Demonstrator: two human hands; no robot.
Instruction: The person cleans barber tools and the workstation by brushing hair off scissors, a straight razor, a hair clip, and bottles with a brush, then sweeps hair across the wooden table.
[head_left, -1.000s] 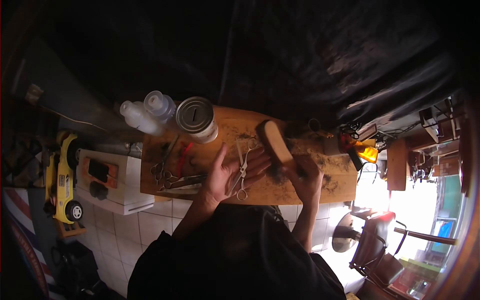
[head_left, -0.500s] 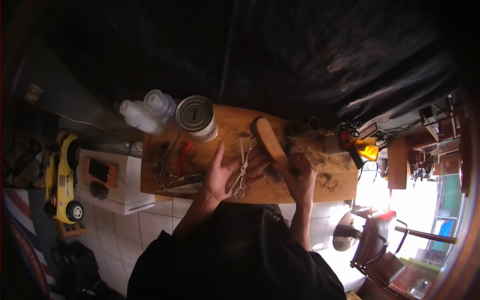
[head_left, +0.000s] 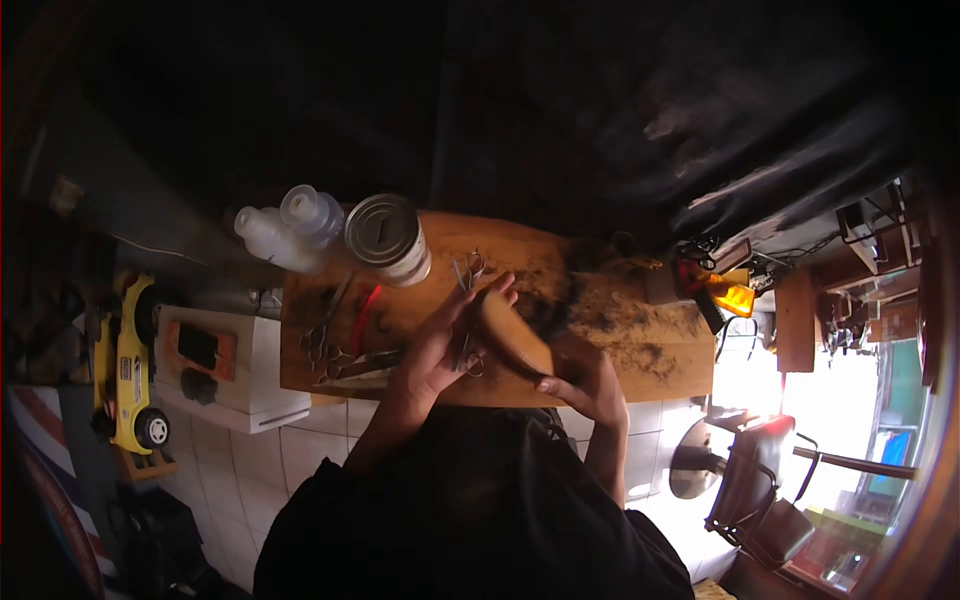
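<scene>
My left hand (head_left: 432, 352) is palm up, with a pair of metal scissors (head_left: 475, 264) across the palm and fingers. One finger ring shows above the hand and the other below; the middle is hidden behind the brush. My right hand (head_left: 594, 386) grips one end of a wooden-backed brush (head_left: 516, 334), which lies over the scissors and my left fingers. Its bristles are hidden. Both hands are above a wooden tabletop (head_left: 480, 228) strewn with dark hair clippings (head_left: 655, 355).
At the table's left lie more scissors (head_left: 335, 362) and a red object (head_left: 366, 308). A tin can (head_left: 386, 240) and two plastic bottles (head_left: 290, 230) stand behind. An orange bottle (head_left: 737, 298) is on the right. A barber chair (head_left: 755, 475) stands at lower right.
The brush has moved left and toward me, from beside the scissors to over them. My left fingers have gone from spread flat to partly hidden behind the brush.
</scene>
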